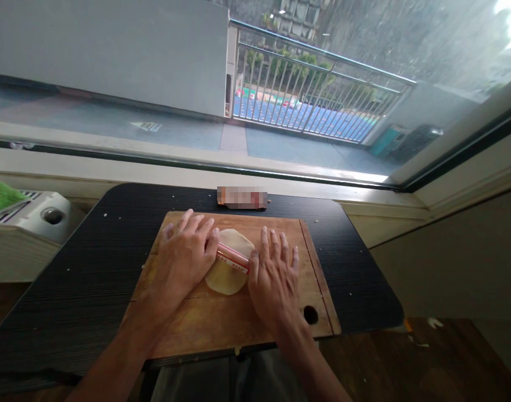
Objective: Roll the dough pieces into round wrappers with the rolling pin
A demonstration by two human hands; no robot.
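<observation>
A round, flat piece of pale dough (225,283) lies on a wooden cutting board (209,329). Across its middle rests a pink-and-red wrapped stick with white printed lettering, like a packaged sausage (234,259), tilted down to the right. My left hand (187,248) lies over the stick's left end, fingers stretched forward and thumb beside it. Over its right end is my right hand (276,276), palm down, with fingers extended and slightly apart. Both ends of the stick are hidden under the hands. Dough shows above and below the stick.
The board sits on a black table (87,262) dotted with small crumbs. A packet (242,197), blurred out, lies behind the board. Beyond the table is a window with a railing (314,84) outside. At left stands a white container (24,245) with a green cloth (1,192).
</observation>
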